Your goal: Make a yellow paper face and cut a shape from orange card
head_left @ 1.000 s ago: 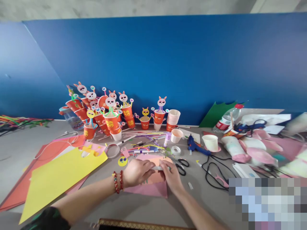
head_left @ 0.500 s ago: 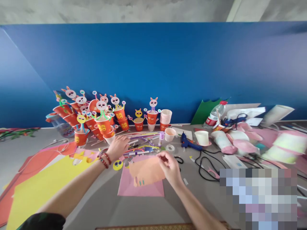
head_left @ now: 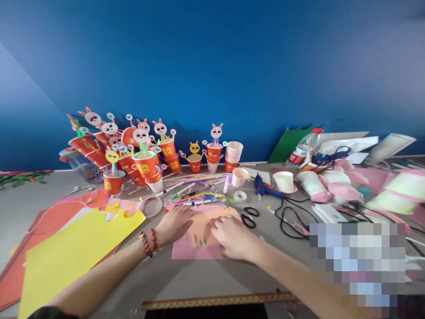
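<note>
A peach-orange paper sheet (head_left: pixel 201 221) lies over a pink sheet (head_left: pixel 191 254) on the grey table, with small oval marks, two of them green, near its lower edge. My left hand (head_left: pixel 174 223), with red bead bracelets (head_left: pixel 146 243) at the wrist, rests on the left side of the sheets with its fingers stretched out. On the right part of the peach sheet lies my right hand (head_left: pixel 232 235), its fingers curled and pressed together. Whatever is between those fingertips is hidden. Just right of the sheets are black-handled scissors (head_left: pixel 249 218).
Red paper cups with rabbit faces (head_left: pixel 146 167) stand at the back left. Pens and strips (head_left: pixel 195 195), a tape roll (head_left: pixel 239 196) and a blue glue gun (head_left: pixel 265 188) with a black cord lie behind the hands. Yellow paper (head_left: pixel 76 252) covers the left; pink-rimmed cups (head_left: pixel 314 186) crowd the right.
My left hand has come back from the pens near the cups onto the sheets. The right hand has lowered from the peach sheet's upper right edge. The view has tilted down.
</note>
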`<state>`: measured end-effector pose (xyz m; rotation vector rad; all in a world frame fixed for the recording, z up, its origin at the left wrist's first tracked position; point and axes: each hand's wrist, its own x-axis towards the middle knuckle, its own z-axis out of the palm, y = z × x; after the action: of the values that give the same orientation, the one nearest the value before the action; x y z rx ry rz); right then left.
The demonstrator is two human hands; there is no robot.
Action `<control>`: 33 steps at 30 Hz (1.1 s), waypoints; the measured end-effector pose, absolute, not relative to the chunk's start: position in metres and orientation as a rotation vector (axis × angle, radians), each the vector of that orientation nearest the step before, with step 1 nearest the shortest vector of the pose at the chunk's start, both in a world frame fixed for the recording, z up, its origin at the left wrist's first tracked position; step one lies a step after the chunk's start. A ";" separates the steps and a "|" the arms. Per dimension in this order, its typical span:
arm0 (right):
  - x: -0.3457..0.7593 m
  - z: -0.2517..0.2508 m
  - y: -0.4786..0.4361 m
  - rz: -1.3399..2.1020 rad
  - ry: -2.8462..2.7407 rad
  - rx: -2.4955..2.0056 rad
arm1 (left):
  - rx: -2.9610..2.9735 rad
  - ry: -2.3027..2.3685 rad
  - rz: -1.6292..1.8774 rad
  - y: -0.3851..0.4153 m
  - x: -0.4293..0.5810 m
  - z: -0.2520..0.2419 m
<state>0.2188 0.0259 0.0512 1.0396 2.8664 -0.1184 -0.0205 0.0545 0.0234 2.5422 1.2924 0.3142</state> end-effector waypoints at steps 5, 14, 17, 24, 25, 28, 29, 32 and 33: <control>0.211 0.049 0.033 0.140 2.822 0.845 | 2.496 1.277 0.322 0.069 -0.015 0.024; 0.234 0.042 0.034 0.189 2.958 0.757 | 2.377 1.225 0.452 0.078 -0.021 0.034; 0.248 0.044 0.025 0.360 3.217 1.003 | 2.243 1.224 0.567 0.070 -0.030 0.042; 0.255 0.056 0.004 0.625 3.644 1.298 | 1.077 0.848 0.956 0.026 -0.038 0.044; 0.252 0.057 0.003 0.640 3.666 1.248 | 0.967 0.759 0.900 0.019 -0.036 0.045; 0.237 0.056 0.002 0.652 3.691 1.115 | 0.788 0.707 0.792 0.004 -0.028 0.052; 0.233 0.055 0.002 0.644 3.693 1.074 | 0.770 0.756 0.770 0.002 -0.025 0.054; 0.233 0.049 0.004 0.544 3.681 1.000 | 0.848 0.966 0.758 0.002 -0.020 0.056; 0.238 0.046 0.006 0.492 3.662 1.027 | 0.908 1.030 0.790 0.004 -0.020 0.056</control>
<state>0.2380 0.0061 0.0459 1.0268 3.6619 0.4919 -0.0197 0.0036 0.0557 0.9075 1.0296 0.7902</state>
